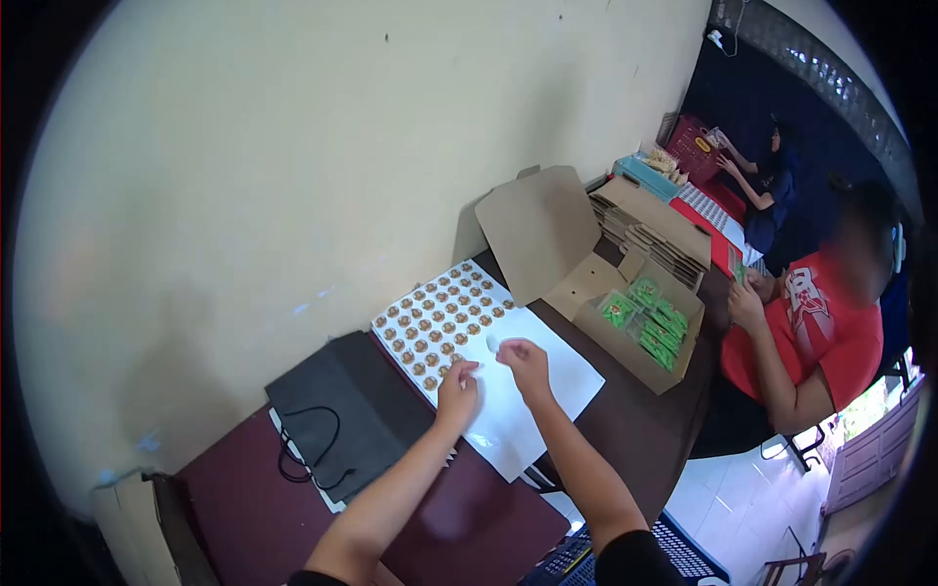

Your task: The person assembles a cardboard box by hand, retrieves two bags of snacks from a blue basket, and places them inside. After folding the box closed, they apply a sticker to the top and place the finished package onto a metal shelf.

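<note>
Rows of small round brown-and-gold stickers (420,327) cover the upper left part of a white sheet (557,366) on the dark table. My left hand (457,391) is over the sheet beside the lowest stickers, its fingers closed; what they hold, if anything, is too small to tell. To its right, my right hand (525,366) pinches a small pale round piece (493,344) just above the bare part of the sheet.
An open cardboard box (635,366) holds green packets (660,327). Flat cartons (664,244) are stacked behind it. Black paper bags (342,405) lie left. A person in red (801,342) sits right; another person (772,195) works farther back near a red basket (692,151).
</note>
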Motion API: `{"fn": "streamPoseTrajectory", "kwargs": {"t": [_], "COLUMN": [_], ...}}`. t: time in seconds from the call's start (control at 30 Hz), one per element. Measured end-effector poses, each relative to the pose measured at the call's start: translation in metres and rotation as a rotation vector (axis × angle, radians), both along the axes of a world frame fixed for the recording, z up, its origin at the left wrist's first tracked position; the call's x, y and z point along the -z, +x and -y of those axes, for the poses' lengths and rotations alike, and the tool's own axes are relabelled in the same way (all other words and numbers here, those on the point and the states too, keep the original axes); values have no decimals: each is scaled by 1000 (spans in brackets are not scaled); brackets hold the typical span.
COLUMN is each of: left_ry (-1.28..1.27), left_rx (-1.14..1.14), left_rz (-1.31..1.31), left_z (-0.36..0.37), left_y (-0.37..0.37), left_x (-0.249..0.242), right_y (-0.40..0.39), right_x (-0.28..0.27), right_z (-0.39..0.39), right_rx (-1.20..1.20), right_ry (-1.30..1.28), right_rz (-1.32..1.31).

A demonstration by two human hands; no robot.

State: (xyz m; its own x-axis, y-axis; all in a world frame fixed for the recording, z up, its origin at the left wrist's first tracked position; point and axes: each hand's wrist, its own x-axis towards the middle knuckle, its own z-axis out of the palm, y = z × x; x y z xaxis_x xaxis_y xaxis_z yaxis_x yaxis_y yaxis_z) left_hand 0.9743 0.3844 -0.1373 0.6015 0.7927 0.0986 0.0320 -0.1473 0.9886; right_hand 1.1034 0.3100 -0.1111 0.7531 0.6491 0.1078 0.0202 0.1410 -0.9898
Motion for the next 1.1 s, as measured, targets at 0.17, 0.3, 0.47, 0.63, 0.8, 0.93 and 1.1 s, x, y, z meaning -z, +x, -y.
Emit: {"fn": "streamPoseTrajectory", "kwargs": {"t": [0.17, 0.3, 0.47, 0.63, 0.8, 0.93, 1.1], "left_ry": [-304, -423, -393, -271, -163, -37, 159], "left_rx": [229, 181, 37, -96, 20, -43, -114], "left_rz": [298, 431, 458, 458, 362, 321, 121], "left_z": [69, 97, 119, 134, 163, 185, 207], "left_y": [-91, -172, -283, -387, -477, -526, -578], "left_x": [-112, -142, -192, -202, -208, -222, -247], "right_y": [-108, -197, -295, -379, -463, -500, -553], "right_x": [-88, -137, -177, -193, -218, -204, -230], "right_z": [61, 87, 104, 126, 142, 160, 183], "right_rx": [60, 147, -131, -396, -572, -702, -654], "right_ry": [-31, 38, 182, 242, 187, 186, 197], "right_rz": [428, 961, 851, 472, -173, -27, -56]}}
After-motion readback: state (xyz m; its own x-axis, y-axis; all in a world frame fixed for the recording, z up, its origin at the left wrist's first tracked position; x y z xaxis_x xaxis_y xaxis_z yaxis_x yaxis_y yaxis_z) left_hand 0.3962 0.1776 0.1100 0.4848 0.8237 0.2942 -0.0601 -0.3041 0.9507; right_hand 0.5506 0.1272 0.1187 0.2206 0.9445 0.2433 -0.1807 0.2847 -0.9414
